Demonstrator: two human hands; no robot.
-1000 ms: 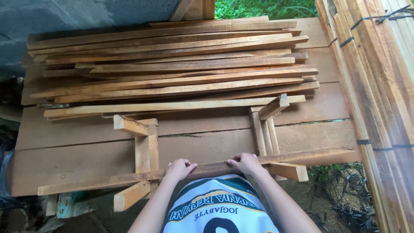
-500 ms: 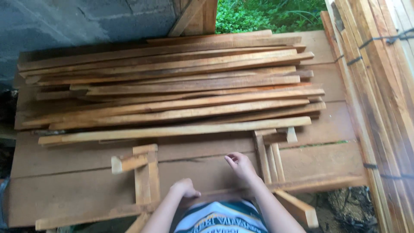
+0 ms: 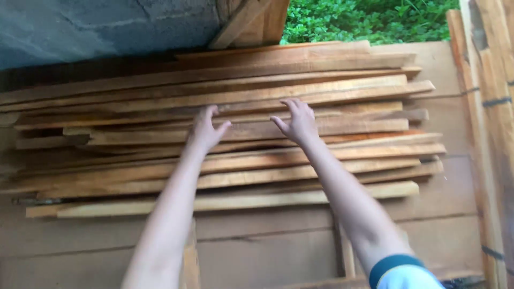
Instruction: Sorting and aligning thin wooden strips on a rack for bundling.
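Both grips are wide and holding nothing: left hand [image 3: 206, 130] and right hand [image 3: 297, 122] hover with fingers spread over the pile of long wooden slats [image 3: 321, 99], which lies across the plank table [image 3: 278, 251], bundled boards [image 3: 495, 101] off right.

Outdoor daylight, grey concrete wall [image 3: 101, 24] top left, green plants [image 3: 364, 18] behind (top right), wide-plank tabletop [image 3: 278, 251], strapped board bundles [image 3: 495, 101] along right edge.
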